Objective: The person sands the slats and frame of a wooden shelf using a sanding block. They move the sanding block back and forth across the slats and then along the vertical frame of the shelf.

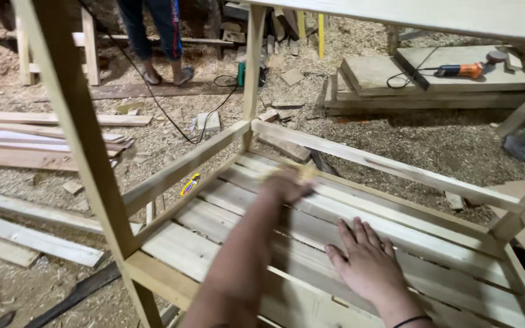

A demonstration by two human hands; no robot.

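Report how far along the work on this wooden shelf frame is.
Done: the wooden frame stands assembled, its slats laid across the lower shelf. In hand: the left hand, blurred, presses a small yellowish piece, perhaps sandpaper, onto a slat, while the right hand lies flat on the slats. Left: the wood looks bare and unfinished; how much is smoothed cannot be told.

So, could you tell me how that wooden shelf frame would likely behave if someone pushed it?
The shelf frame is probably stiff, with rails joining its posts. It looks light enough to slide on the sawdust floor, though the right hand lies flat on its slats.
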